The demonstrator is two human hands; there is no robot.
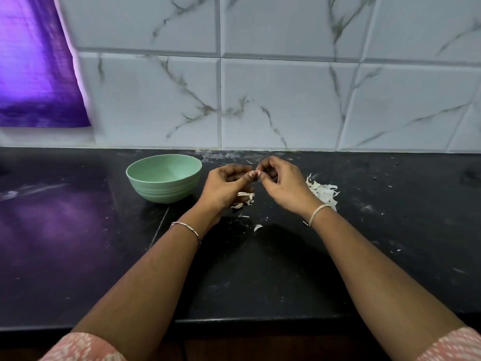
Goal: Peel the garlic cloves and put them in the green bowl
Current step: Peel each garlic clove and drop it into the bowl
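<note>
At centre of the black counter [260, 277], left hand [226, 185] and right hand [282, 178] meet, fingers curled, both pinching one small garlic clove [257, 173] at the fingertips. The green bowl [164, 191] stands at 9 o'clock, just beside left hand. Unpeeled cloves [244, 198] lie at 6 o'clock beneath left hand. Peel heap [324, 191] sits at 3 o'clock of right hand.

Green bowl [164, 190] upright, garlic cloves [244, 198] nearby right
</note>
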